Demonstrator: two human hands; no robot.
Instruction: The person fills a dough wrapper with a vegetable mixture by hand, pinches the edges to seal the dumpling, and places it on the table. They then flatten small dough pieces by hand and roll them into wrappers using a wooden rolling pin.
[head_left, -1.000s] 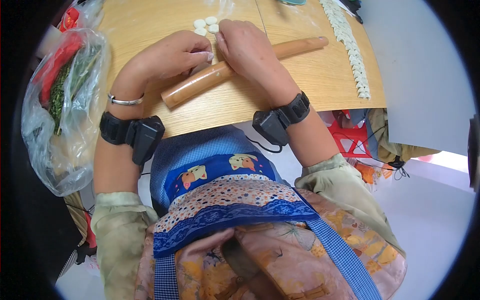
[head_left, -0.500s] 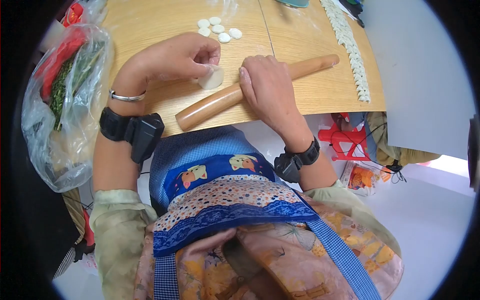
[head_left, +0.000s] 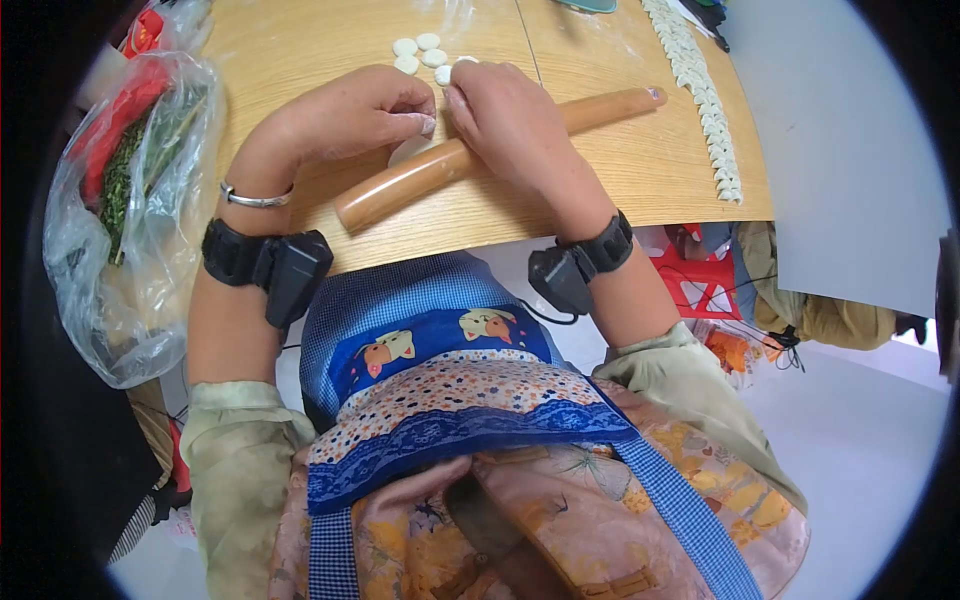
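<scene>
A wooden rolling pin (head_left: 410, 183) lies slanted on the wooden table, its right end farther from me. My right hand (head_left: 508, 125) is over its middle with the fingers curled round it. Left of it, my left hand (head_left: 375, 112) is closed at the fingertips on the edge of a flat white dough disc (head_left: 408, 152). Part of the disc is hidden by the pin and my fingers. Several small dough rounds (head_left: 428, 42) lie beyond my hands, and my right hand partly covers the nearest ones.
A clear plastic bag (head_left: 150, 220) with green leaves and something red is at the left. A long row of folded dough pieces (head_left: 712, 120) runs along the table's right side. A teal object (head_left: 592, 5) shows at the far edge. Below the table's right is a red stool (head_left: 700, 285).
My right hand and the rolling pin have moved left and away from me, and the pin now covers part of the disc. My left hand has stayed nearly in place.
</scene>
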